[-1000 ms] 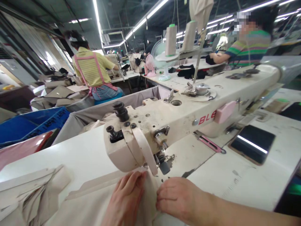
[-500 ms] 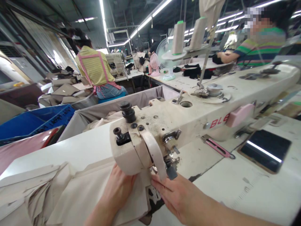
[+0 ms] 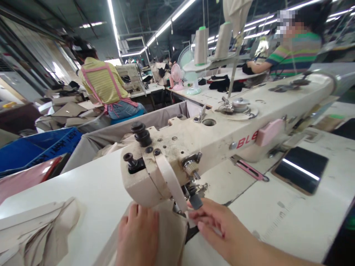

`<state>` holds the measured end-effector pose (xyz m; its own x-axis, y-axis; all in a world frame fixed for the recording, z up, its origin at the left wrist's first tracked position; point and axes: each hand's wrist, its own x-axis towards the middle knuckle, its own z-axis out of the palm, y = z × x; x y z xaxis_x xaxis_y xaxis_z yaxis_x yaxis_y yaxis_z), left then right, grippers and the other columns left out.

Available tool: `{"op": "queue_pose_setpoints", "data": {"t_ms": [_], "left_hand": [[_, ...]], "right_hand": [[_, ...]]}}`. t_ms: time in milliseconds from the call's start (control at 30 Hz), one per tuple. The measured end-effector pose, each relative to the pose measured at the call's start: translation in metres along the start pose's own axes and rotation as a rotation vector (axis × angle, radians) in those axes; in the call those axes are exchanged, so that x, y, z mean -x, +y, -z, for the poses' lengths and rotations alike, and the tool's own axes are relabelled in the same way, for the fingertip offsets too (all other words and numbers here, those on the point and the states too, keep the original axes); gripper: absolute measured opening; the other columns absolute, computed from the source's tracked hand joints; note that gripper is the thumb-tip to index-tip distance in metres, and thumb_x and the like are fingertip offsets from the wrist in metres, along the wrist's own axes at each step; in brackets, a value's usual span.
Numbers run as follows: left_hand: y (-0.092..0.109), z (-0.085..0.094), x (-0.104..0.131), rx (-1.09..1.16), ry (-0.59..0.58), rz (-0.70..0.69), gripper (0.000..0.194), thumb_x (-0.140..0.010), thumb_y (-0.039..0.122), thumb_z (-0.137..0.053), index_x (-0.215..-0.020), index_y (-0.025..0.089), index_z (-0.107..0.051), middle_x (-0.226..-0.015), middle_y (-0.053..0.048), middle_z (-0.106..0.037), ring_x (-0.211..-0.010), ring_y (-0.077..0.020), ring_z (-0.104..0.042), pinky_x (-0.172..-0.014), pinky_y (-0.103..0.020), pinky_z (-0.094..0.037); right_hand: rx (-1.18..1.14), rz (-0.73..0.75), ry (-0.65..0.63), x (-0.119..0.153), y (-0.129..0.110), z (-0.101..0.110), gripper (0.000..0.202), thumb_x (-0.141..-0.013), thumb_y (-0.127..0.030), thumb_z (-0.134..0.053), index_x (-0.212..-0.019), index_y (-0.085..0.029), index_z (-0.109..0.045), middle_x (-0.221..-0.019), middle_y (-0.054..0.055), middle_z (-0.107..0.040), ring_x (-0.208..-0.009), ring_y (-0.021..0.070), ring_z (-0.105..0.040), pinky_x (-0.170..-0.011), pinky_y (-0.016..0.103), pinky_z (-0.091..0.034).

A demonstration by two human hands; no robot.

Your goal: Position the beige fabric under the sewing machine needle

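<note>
1. Our left hand [image 3: 138,236] lies flat, palm down, on the beige fabric piece [image 3: 169,232], directly in front of the sewing machine head [image 3: 146,177]. The fingers are spread and pressed on the cloth; nothing is clasped.
2. Our right hand [image 3: 219,229] reaches in from the right. Its fingertips [image 3: 194,216] sit at the fabric edge just below the presser foot area [image 3: 194,195]. We cannot tell whether they pinch the cloth or only touch it.
3. The fabric piece lies on the white table [image 3: 277,218], its far edge tucked under the machine head, between our two hands.
4. A beige strap [image 3: 172,181] hangs down the front of the machine head and ends just above the fabric.
5. A stack of beige cut pieces [image 3: 36,229] lies at the left end of the table, well apart from the left hand.
6. A pink-handled tool [image 3: 248,168] lies on the table beside the machine arm; a dark phone [image 3: 301,170] lies farther right.
7. Two thread cones [image 3: 201,40] stand behind the machine.
8. A grey-lined bin [image 3: 124,127] holds more cloth behind the table; a blue crate [image 3: 33,147] sits to its left.
9. A person in a yellow top [image 3: 102,81] sits with their back turned at the left rear; a person in a striped shirt [image 3: 296,51] works at the right rear.
</note>
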<state>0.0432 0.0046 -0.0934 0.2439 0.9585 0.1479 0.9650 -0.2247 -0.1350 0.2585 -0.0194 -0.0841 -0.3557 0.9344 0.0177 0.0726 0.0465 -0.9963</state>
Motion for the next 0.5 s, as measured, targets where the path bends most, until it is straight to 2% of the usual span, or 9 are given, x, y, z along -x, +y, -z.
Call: {"op": "queue_pose_setpoints", "data": {"t_ms": [67,100,133,200,300,400,500], "left_hand": [[0.005,-0.005,0.019,-0.138,0.047,0.014,0.026,-0.090,0.017,-0.046,-0.098,0.008,-0.068,-0.096,-0.015,-0.064,-0.087,-0.0284,-0.060,-0.060,-0.036,-0.052],[0.004,-0.008,0.026,-0.184,0.085,0.004,0.031,-0.091,0.020,-0.044,-0.106,0.004,-0.066,-0.099,-0.017,-0.063,-0.086,-0.0279,-0.060,-0.058,-0.034,-0.051],[0.003,-0.011,0.032,-0.207,0.109,-0.009,0.037,-0.091,0.023,-0.043,-0.113,0.000,-0.062,-0.100,-0.019,-0.063,-0.084,-0.0270,-0.060,-0.057,-0.032,-0.051],[-0.001,-0.014,0.037,-0.169,0.106,-0.031,0.039,-0.089,0.025,-0.045,-0.113,-0.001,-0.061,-0.095,-0.018,-0.063,-0.082,-0.0269,-0.061,-0.060,-0.033,-0.052],[0.006,-0.007,0.031,0.141,0.052,-0.047,0.029,-0.086,0.032,-0.049,-0.102,0.012,-0.063,-0.100,-0.013,-0.060,-0.089,-0.0260,-0.062,-0.073,-0.036,-0.053],[0.029,0.004,0.020,0.571,0.000,0.073,0.025,-0.078,0.039,-0.062,-0.089,0.019,-0.053,-0.089,-0.006,-0.057,-0.073,-0.0178,-0.058,-0.065,-0.028,-0.050],[0.050,0.006,0.016,0.702,-0.037,0.218,0.029,-0.066,0.030,-0.070,-0.078,0.021,-0.045,-0.072,0.001,-0.051,-0.061,-0.0157,-0.049,-0.058,-0.027,-0.042]], "right_hand": [[-0.490,-0.397,-0.050,0.010,-0.008,-0.007,0.038,-0.076,-0.024,-0.055,-0.113,-0.017,-0.062,-0.105,0.011,-0.065,-0.098,0.0232,-0.065,-0.083,0.034,-0.053],[-0.656,-0.535,-0.126,0.013,-0.011,-0.011,0.039,-0.070,-0.022,-0.057,-0.108,-0.016,-0.063,-0.095,0.009,-0.067,-0.090,0.0208,-0.067,-0.079,0.029,-0.053],[-0.731,-0.606,-0.194,0.015,-0.014,-0.014,0.037,-0.065,-0.019,-0.059,-0.101,-0.015,-0.066,-0.083,0.005,-0.068,-0.081,0.0176,-0.068,-0.074,0.024,-0.052],[-0.726,-0.588,-0.239,0.015,-0.015,-0.020,0.031,-0.061,-0.015,-0.061,-0.091,-0.016,-0.069,-0.071,0.001,-0.066,-0.070,0.0136,-0.066,-0.068,0.019,-0.050],[-0.561,-0.419,-0.069,0.003,-0.011,-0.019,0.026,-0.067,-0.023,-0.064,-0.092,-0.018,-0.069,-0.079,0.001,-0.067,-0.077,0.0166,-0.065,-0.074,0.026,-0.051],[-0.452,-0.368,0.074,-0.011,-0.003,-0.015,0.029,-0.067,-0.028,-0.066,-0.093,-0.016,-0.069,-0.079,0.002,-0.067,-0.077,0.0177,-0.063,-0.071,0.028,-0.050],[-0.442,-0.344,0.050,-0.017,0.002,-0.014,0.024,-0.066,-0.025,-0.064,-0.087,-0.014,-0.070,-0.073,0.002,-0.067,-0.071,0.0172,-0.063,-0.068,0.028,-0.049]]}}
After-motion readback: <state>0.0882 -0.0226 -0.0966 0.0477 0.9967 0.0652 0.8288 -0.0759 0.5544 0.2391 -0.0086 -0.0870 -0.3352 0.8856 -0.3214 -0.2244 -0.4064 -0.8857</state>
